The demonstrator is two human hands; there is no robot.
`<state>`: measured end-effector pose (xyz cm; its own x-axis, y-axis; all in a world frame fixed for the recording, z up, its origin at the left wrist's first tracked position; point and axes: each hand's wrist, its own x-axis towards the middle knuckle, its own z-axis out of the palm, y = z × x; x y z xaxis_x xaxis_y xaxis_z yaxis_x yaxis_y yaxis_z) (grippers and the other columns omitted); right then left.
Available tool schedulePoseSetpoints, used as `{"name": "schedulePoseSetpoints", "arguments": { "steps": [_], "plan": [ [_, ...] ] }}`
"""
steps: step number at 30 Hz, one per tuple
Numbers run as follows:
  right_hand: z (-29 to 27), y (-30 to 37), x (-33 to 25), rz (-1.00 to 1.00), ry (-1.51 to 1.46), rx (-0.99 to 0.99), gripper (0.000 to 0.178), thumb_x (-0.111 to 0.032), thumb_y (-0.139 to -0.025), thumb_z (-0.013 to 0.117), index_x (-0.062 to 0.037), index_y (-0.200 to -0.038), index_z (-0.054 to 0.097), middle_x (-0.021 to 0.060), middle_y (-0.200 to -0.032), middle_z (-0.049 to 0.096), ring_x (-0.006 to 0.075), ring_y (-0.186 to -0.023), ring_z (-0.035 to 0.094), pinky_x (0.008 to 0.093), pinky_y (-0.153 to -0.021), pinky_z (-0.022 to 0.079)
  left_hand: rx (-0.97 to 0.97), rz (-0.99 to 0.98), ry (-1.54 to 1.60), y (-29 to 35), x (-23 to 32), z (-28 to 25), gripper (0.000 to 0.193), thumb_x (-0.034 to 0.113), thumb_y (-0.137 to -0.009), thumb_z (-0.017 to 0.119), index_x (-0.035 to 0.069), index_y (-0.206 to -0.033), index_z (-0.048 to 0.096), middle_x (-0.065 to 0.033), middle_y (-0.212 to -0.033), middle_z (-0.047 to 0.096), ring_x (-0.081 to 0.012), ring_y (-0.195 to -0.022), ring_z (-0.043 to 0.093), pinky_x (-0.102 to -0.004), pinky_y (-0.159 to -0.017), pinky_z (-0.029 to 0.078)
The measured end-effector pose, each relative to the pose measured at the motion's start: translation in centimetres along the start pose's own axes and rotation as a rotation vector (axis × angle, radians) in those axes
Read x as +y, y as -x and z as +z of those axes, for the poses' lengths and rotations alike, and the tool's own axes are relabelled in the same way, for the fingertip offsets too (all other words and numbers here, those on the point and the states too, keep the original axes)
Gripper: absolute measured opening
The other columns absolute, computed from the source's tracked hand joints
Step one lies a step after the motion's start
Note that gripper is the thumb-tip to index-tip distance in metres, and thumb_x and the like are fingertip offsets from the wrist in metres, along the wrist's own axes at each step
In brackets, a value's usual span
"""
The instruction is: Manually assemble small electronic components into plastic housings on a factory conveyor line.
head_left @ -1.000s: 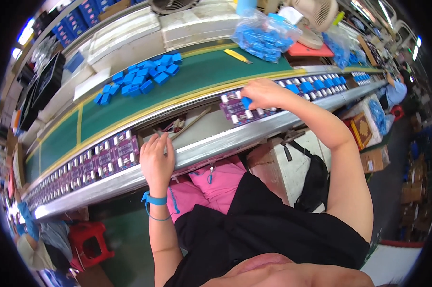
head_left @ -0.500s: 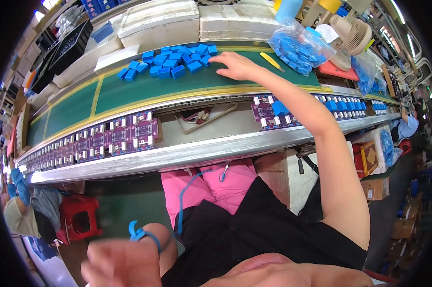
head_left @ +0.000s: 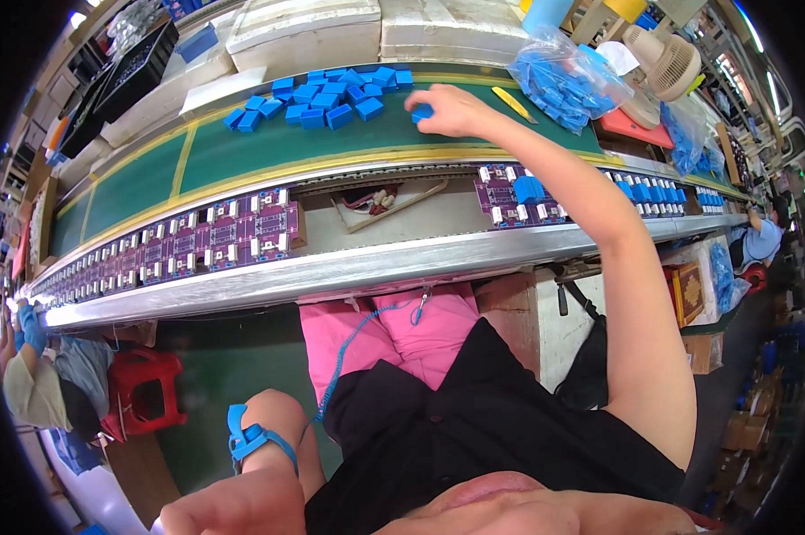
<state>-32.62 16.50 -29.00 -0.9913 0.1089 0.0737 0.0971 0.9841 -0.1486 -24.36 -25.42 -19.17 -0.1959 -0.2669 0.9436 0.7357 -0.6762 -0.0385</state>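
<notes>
My right hand (head_left: 452,112) is over the green work surface (head_left: 269,160), with thumb and fingers closed around a small blue block (head_left: 423,112). Just left of it lies a loose group of the same blue blocks (head_left: 334,95). At the lower left edge is my left hand (head_left: 229,510), low beside my body. Its fingers are mostly cut off by the picture's edge. A blue wrist strap (head_left: 249,438) with a coiled cord sits on that arm. Purple circuit boards (head_left: 208,242) with white parts line the rail; a board at right (head_left: 501,198) carries a blue block.
A yellow utility knife (head_left: 514,104) lies right of my hand, near a clear bag of blue pieces (head_left: 567,85) and a beige fan (head_left: 659,61). White foam boxes (head_left: 300,37) stand behind. A metal rail (head_left: 376,259) runs along the front. Other people work at both ends.
My right hand has drawn slightly right, away from the group, with a blue block in its fingers. My left hand has dropped lower, partly out of the picture.
</notes>
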Motion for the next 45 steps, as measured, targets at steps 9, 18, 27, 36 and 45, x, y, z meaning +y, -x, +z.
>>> {"name": "schedulePoseSetpoints", "arguments": {
  "steps": [9,18,27,36,45],
  "plan": [
    [-3.8,11.4,-0.7,-0.007,-0.443,-0.057,0.025,-0.017,-0.074,0.071,-0.0052,-0.092,0.059,0.0069,-0.086,0.056,0.0179,-0.078,0.054,0.0314,-0.071,0.046,0.022,0.091,-0.205,0.3,0.6,0.5,0.032,0.018,-0.094,0.049,0.012,-0.125,0.055,-0.0018,-0.128,0.054,-0.0153,-0.121,0.046,-0.037,-0.091,0.038],
    [-2.6,14.5,-1.0,0.086,-0.359,-0.145,0.026,-0.007,-0.074,0.073,-0.0035,-0.095,0.057,0.0052,-0.095,0.06,0.0155,-0.083,0.057,0.0288,-0.075,0.048,0.073,0.052,0.052,0.0,1.0,1.2,0.029,0.017,-0.092,0.051,0.01,-0.119,0.058,-0.0023,-0.119,0.059,-0.0143,-0.119,0.046,-0.0356,-0.089,0.039],
    [-1.8,14.6,-1.3,-0.015,-0.227,-0.108,0.027,-0.01,-0.074,0.072,-0.0027,-0.095,0.057,0.0093,-0.094,0.062,0.0234,-0.085,0.059,0.0327,-0.079,0.047,0.364,-0.4,0.238,1.5,2.0,-0.1,0.014,0.016,-0.085,0.061,0.01,-0.098,0.064,0.0017,-0.08,0.054,-0.0133,-0.073,0.045,-0.0284,-0.066,0.032],
    [-2.2,14.6,-1.5,0.044,-0.186,-0.163,0.027,-0.012,-0.074,0.071,-0.0028,-0.094,0.056,0.0115,-0.093,0.062,0.027,-0.089,0.06,0.0347,-0.08,0.047,0.05,-0.542,0.36,0.2,3.1,0.5,0.032,0.015,-0.088,0.061,0.017,-0.12,0.059,0.0006,-0.087,0.058,-0.0126,-0.075,0.051,-0.0259,-0.062,0.043],
    [-1.8,14.7,-1.4,-0.036,-0.083,-0.115,0.026,-0.012,-0.076,0.07,-0.004,-0.097,0.056,0.01,-0.097,0.062,0.0289,-0.093,0.059,0.0365,-0.081,0.047,0.034,-0.279,0.48,-2.2,1.2,0.4,0.026,-0.005,-0.081,0.059,0.004,-0.105,0.064,-0.003,-0.103,0.063,-0.0163,-0.09,0.06,-0.026,-0.07,0.052]
  ]
}}
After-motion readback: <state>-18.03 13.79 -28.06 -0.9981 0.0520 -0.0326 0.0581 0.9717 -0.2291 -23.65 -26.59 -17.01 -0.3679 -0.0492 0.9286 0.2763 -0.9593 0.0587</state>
